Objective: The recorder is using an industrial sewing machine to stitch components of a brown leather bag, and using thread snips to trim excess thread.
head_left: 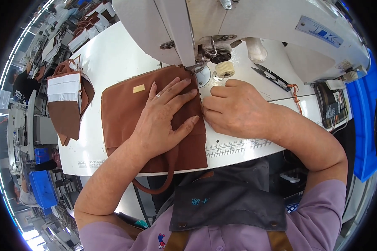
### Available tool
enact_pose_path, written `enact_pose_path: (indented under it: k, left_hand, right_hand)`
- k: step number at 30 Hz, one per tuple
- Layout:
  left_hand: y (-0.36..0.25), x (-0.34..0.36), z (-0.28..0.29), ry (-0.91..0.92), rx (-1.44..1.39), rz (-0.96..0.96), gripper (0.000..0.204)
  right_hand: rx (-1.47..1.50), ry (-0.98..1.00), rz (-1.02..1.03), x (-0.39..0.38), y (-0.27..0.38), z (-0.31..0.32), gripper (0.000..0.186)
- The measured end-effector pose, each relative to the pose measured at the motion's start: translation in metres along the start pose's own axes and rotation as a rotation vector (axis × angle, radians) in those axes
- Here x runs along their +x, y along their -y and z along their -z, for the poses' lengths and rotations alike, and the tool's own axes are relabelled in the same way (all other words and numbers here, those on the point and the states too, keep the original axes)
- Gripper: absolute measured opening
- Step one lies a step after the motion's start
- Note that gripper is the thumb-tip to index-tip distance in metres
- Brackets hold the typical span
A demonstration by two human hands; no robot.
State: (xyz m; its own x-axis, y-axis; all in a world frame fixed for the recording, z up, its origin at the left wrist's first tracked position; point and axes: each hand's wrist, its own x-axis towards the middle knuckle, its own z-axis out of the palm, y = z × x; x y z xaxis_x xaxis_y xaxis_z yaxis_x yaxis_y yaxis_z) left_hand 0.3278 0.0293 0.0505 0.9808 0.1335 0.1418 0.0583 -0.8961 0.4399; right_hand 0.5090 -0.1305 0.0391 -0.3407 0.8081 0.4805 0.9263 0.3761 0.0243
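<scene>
A brown fabric bag panel [121, 104] with a small yellow label [138, 88] lies on the white sewing table. Its far right corner reaches under the needle area of the sewing machine [222, 21]. Across the panel my left hand [167, 104] rests flat, fingers spread toward the machine, a ring on one finger. My right hand [234, 106] is closed at the panel's right edge, its curled fingertips against the edge; whether they pinch the fabric is hidden. A brown strap handle [167, 180] hangs over the table's front edge.
Black thread snips [272, 77] with an orange cord lie right of the needle. More brown bag pieces [65, 104] sit at the table's left end. A printed ruler strip [234, 148] runs along the front edge. Blue bins [366, 121] stand at the right.
</scene>
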Motion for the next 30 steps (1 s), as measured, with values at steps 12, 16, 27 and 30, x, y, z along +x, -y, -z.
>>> enact_pose_path:
  k: [12,16,27,30]
  left_hand:
    - [0.031,0.017,0.001,-0.101,-0.052,-0.222,0.029]
    - [0.023,0.018,0.000,-0.105,-0.104,-0.185,0.021]
    - [0.024,0.016,-0.003,-0.165,-0.054,-0.197,0.024]
    - [0.011,0.014,0.007,-0.054,0.065,-0.160,0.032]
  right_hand:
    - [-0.056,-0.061,-0.102,0.002,-0.014,-0.007,0.011]
    - [-0.040,-0.052,-0.149,-0.002,-0.014,-0.003,0.011]
    - [0.034,-0.084,-0.187,-0.002,-0.014,-0.005,0.015]
    - [0.040,-0.095,-0.248,-0.004,-0.015,-0.006,0.016]
